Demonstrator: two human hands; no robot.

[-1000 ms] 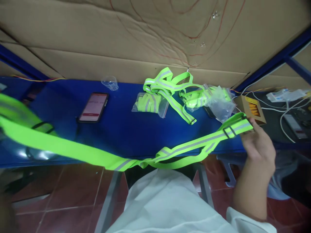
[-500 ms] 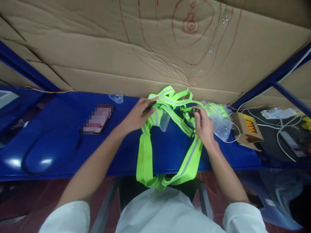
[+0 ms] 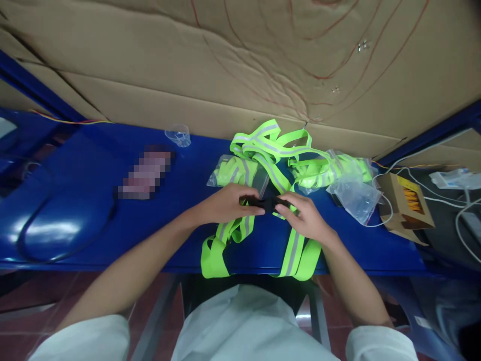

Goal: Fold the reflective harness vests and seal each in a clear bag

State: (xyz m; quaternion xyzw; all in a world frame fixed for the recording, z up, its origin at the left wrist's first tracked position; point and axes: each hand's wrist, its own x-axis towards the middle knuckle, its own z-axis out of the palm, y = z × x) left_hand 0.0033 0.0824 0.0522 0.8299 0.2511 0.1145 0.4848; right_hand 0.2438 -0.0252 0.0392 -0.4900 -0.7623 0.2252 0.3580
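Between my two hands is a black buckle [image 3: 269, 203], its parts meeting over the blue table. My left hand [image 3: 235, 203] pinches its left side and my right hand [image 3: 302, 214] its right side. Neon-green straps with a grey reflective stripe [image 3: 292, 255] run from the buckle area down over the table's front edge. More of the green strapping [image 3: 268, 145] lies looped behind my hands. Plastic bags with folded green straps lie behind my left hand [image 3: 236, 170] and behind my right hand [image 3: 323, 170].
On the blue table [image 3: 146, 235] a pixelated phone [image 3: 146, 173] and a clear plastic piece [image 3: 179, 135] lie left. At the right are a clear bag [image 3: 356, 198], an open cardboard box [image 3: 406, 205] and white cables. A cardboard wall [image 3: 188, 65] rises behind.
Both hands have come together and nearer to me, bringing the black buckle parts to meet. The green straps at the front edge have shifted, and the camera view has tilted down slightly.
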